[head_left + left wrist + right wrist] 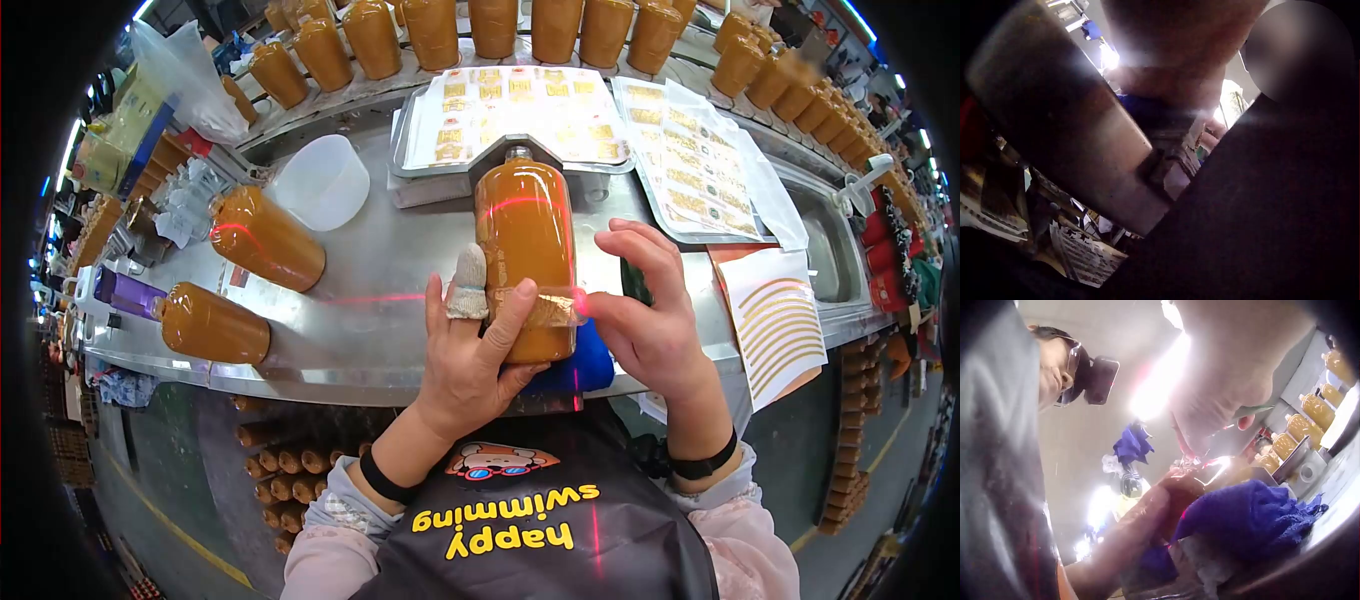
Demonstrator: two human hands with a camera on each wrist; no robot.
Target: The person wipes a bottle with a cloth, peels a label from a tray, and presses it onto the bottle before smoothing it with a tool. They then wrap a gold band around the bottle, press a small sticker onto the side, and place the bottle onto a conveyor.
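A large amber-brown bottle [522, 225] lies on its back in the head view, its neck in a dark notched holder [517, 145]. My left hand [460, 375] grips its lower left side, thumb on the front, with a knitted finger cover [468, 283] on one finger. Across the bottle's lower part runs a clear, gold-printed label strip [550, 308]. Thumb and forefinger of my right hand [655, 325] pinch the strip's right end, while the other fingers stay raised. Red laser lines cross the bottle. The left wrist view is mostly dark.
A blue cloth [1247, 515] lies under the bottle. Two more brown bottles [268, 240] lie on the steel table to the left, near a white plastic tub [322, 182]. Label sheets [515, 110] sit behind the holder, others [690, 160] to the right, beside a sink [825, 235].
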